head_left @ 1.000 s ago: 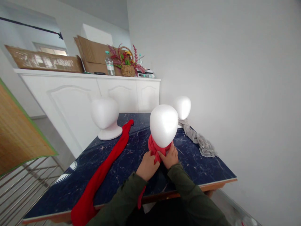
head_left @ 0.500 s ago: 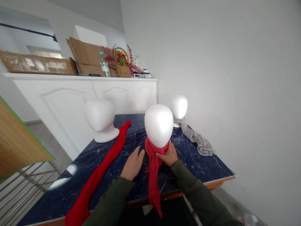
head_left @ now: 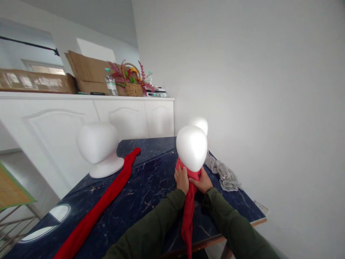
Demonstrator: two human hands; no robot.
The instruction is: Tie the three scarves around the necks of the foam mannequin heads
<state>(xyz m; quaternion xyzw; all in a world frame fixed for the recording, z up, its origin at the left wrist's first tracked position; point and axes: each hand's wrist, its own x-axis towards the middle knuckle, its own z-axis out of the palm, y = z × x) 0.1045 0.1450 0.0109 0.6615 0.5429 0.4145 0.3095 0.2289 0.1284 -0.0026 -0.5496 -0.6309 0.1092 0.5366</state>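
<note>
A white foam mannequin head (head_left: 192,147) stands on the dark blue marble table (head_left: 145,187) with a red scarf (head_left: 188,212) wrapped round its neck, one end hanging down over the table's front edge. My left hand (head_left: 182,179) is closed on the scarf at the left of the neck. My right hand (head_left: 202,182) grips the scarf at the right of the neck. Both sleeves are dark green.
A second red scarf (head_left: 105,201) lies stretched along the table's left. Another foam head (head_left: 98,147) stands at the left, a third (head_left: 199,124) behind the near one, with a grey scarf (head_left: 223,174) beside it. A white cabinet (head_left: 107,115) with cardboard and a flower basket (head_left: 132,81) stands behind.
My left hand went from flat on the table to the scarf at the neck. The view has swung left, and the scarf end hangs straighter.
</note>
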